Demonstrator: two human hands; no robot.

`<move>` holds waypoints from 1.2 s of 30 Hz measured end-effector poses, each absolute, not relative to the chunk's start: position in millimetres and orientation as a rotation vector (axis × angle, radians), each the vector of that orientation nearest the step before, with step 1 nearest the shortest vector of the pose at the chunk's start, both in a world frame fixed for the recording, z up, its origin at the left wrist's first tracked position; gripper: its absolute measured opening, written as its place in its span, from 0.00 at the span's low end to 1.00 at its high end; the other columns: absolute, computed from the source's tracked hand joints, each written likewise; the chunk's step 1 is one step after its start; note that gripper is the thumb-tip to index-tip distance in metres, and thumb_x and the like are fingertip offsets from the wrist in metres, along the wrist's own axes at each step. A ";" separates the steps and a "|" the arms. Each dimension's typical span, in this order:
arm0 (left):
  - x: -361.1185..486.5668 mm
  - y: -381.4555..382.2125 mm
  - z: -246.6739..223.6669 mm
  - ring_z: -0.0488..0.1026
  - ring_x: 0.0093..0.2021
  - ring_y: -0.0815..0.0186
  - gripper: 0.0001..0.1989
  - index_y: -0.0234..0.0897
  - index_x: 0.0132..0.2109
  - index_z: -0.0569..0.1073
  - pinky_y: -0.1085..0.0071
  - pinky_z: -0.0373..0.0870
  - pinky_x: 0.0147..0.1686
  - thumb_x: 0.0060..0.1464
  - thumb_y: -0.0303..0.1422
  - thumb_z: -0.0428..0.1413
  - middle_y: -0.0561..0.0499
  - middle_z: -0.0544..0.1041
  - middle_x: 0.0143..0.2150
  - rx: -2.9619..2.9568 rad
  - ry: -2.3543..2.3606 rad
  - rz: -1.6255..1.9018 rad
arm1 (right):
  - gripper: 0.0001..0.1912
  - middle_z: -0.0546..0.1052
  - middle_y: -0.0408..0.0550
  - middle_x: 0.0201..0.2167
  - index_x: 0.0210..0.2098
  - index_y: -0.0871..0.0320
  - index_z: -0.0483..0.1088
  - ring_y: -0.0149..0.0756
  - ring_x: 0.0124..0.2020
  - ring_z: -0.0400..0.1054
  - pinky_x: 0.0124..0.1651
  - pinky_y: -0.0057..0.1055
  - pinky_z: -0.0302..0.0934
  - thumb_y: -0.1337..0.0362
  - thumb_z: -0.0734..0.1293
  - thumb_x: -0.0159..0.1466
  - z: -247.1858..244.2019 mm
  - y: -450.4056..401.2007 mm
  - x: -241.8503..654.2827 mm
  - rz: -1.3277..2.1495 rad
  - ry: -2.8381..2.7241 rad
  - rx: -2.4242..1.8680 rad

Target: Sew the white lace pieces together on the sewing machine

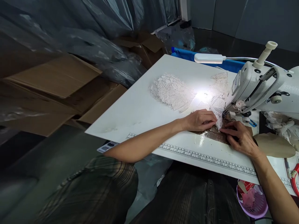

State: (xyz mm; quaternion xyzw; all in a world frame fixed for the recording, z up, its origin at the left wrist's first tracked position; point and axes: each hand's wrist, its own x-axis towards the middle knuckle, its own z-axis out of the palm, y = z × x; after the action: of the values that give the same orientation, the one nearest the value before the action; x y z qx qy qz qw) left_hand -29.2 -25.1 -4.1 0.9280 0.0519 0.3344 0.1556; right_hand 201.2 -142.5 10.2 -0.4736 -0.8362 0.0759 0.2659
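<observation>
A white sewing machine [243, 87] stands at the right of the white table. A narrow piece of white lace [219, 119] lies at its needle and presser foot [224, 114]. My left hand [202, 120] is closed on the left edge of this lace, fingers together. To its right, my right hand [240, 137] has its fingers apart, with a fingertip at the lower tip of the lace. Beneath both hands is a shiny brown sheet [210, 134]. A pile of white lace pieces [171, 91] sits left of the machine, and more lace [220, 81] lies behind it.
A lit lamp [209, 58] hangs over the table [140, 109], whose front edge carries a ruler scale [198, 156]. Red-handled scissors [294, 179] and a tan flat piece [274, 145] are at the right. A purple basket [255, 213] is below. Cardboard boxes [53, 74] stand left.
</observation>
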 end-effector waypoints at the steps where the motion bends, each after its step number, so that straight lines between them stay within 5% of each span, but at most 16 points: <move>1: -29.4 -25.3 -3.5 0.79 0.38 0.67 0.12 0.32 0.40 0.77 0.69 0.76 0.38 0.68 0.30 0.50 0.46 0.82 0.38 2.663 0.149 0.962 | 0.18 0.78 0.51 0.44 0.46 0.49 0.80 0.42 0.45 0.73 0.48 0.43 0.69 0.69 0.62 0.63 11.3 -143.0 200.7 0.171 -2.301 -1.263; 12: -28.8 -26.6 0.6 0.79 0.42 0.66 0.09 0.34 0.35 0.73 0.64 0.76 0.46 0.63 0.26 0.50 0.44 0.83 0.44 2.825 0.089 1.113 | 0.18 0.76 0.54 0.45 0.47 0.52 0.80 0.43 0.45 0.70 0.47 0.43 0.68 0.68 0.62 0.64 7.8 -142.8 203.2 0.153 -2.347 -1.238; 20: -24.7 -35.8 -6.4 0.78 0.52 0.58 0.13 0.31 0.51 0.71 0.57 0.73 0.52 0.65 0.27 0.46 0.40 0.81 0.50 3.021 0.168 0.827 | 0.18 0.76 0.53 0.46 0.47 0.50 0.80 0.43 0.46 0.70 0.47 0.44 0.68 0.68 0.62 0.64 7.2 -143.2 202.8 0.171 -2.357 -1.262; 25: -24.8 -44.3 -4.4 0.75 0.56 0.55 0.11 0.31 0.49 0.72 0.58 0.72 0.49 0.66 0.29 0.47 0.37 0.77 0.55 3.028 0.309 0.688 | 0.18 0.76 0.52 0.46 0.46 0.50 0.80 0.43 0.46 0.69 0.46 0.43 0.68 0.68 0.61 0.64 7.7 -143.4 201.9 0.142 -2.353 -1.259; 36: -29.6 -36.0 -4.2 0.79 0.46 0.69 0.11 0.38 0.41 0.77 0.56 0.64 0.64 0.66 0.27 0.50 0.49 0.82 0.48 2.940 0.196 0.753 | 0.18 0.75 0.52 0.46 0.48 0.49 0.80 0.43 0.47 0.68 0.51 0.45 0.66 0.66 0.61 0.65 8.0 -142.9 203.8 0.235 -2.348 -1.289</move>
State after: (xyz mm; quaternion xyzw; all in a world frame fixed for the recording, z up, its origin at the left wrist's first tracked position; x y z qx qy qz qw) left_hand -29.6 -36.0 -4.2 0.9655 0.0643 0.2474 0.0499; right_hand 203.8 -142.9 8.0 -0.4671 -0.8509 0.0853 0.2247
